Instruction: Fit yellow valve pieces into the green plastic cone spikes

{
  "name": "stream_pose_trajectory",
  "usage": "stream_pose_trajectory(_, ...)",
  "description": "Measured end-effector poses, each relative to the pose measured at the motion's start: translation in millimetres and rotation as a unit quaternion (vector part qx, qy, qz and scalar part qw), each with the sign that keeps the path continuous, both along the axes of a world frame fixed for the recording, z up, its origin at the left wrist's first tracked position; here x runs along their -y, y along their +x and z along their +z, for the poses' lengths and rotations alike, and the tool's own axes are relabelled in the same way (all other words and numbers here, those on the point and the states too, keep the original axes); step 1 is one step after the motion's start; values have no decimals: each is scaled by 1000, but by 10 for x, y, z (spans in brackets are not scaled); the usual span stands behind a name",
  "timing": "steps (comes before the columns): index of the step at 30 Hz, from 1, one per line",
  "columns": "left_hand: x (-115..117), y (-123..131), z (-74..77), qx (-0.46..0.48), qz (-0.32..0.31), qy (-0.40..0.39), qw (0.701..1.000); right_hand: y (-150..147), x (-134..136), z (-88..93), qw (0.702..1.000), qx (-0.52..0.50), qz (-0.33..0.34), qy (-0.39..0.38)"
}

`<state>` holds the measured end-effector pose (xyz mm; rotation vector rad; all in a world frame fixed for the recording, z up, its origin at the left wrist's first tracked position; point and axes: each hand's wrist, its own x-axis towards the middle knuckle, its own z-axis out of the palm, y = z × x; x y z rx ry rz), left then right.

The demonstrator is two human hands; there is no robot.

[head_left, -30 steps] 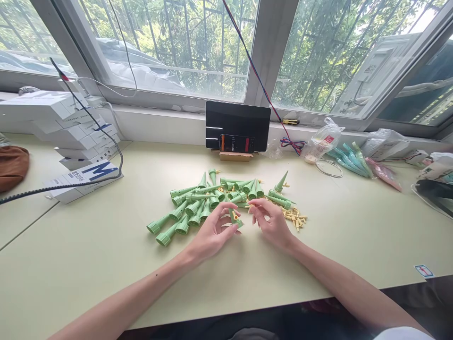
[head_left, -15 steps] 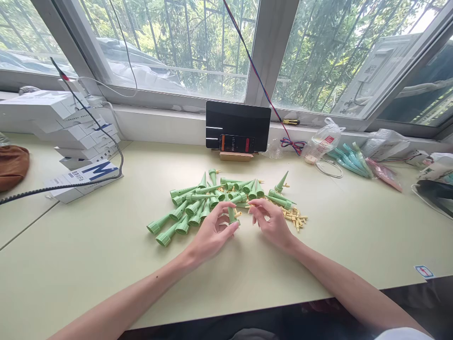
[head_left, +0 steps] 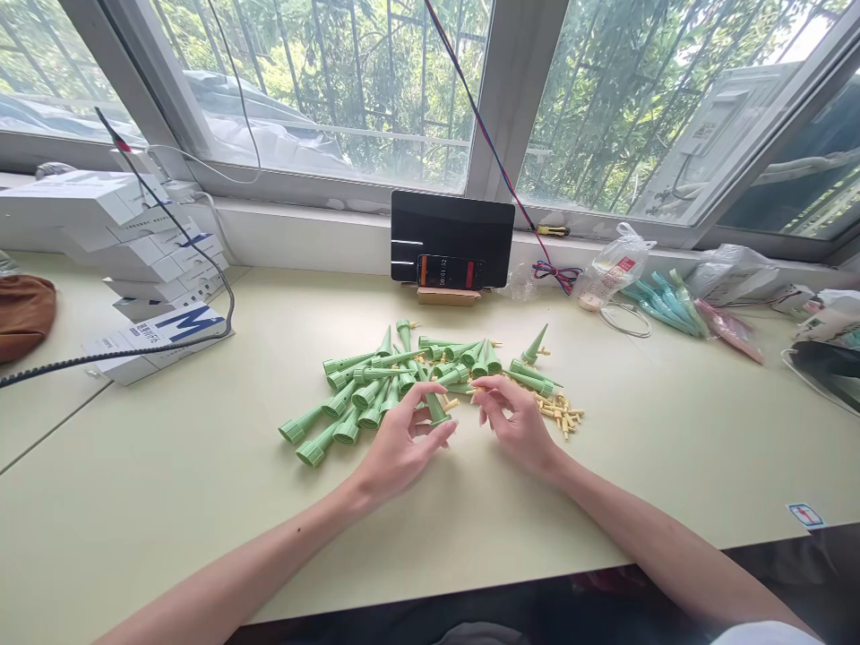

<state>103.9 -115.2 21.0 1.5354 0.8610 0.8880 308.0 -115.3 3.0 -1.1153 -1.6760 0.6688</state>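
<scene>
My left hand (head_left: 411,432) is closed around a green plastic watering spike (head_left: 435,405), held tilted with its tip up to the left and its wide end near my thumb. A small yellow valve (head_left: 452,405) sticks out of its side, towards the right. My right hand (head_left: 514,421) is just to the right, thumb and fingertips pinched on a small yellow piece (head_left: 476,389), mostly hidden by the fingers. Behind and left of my hands lies a pile of green spikes (head_left: 366,394). Loose yellow valves (head_left: 563,414) lie beside my right wrist.
A phone (head_left: 450,271) showing a timer leans on a dark tablet (head_left: 451,228) at the back. White boxes (head_left: 158,242) are stacked at left, with a black cable (head_left: 232,305) across them. Plastic bags (head_left: 614,269) and blue-green packets (head_left: 665,305) lie at back right.
The spike in my left hand has tilted, its tip leaning further left. Its yellow valve shows more clearly. My right hand has hardly moved.
</scene>
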Motion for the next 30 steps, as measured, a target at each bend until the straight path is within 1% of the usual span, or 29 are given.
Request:
stream_pose_trajectory(6,-4,-2,-20,-20,8,22,1000,1,-2,-8,1000,-2,2,-6)
stream_pose_trajectory(13,-4,-1,-9,-16,11,21,1000,-7,2,4,1000,2,5,-6)
stream_pose_trajectory(26,-15,-19,-35,-18,-4,39,999,-1,9,-10,1000,-2,5,-10)
stream_pose_trajectory(30,-12,-17,-26,-20,8,49,999,1,18,-13,1000,-11,11,-11)
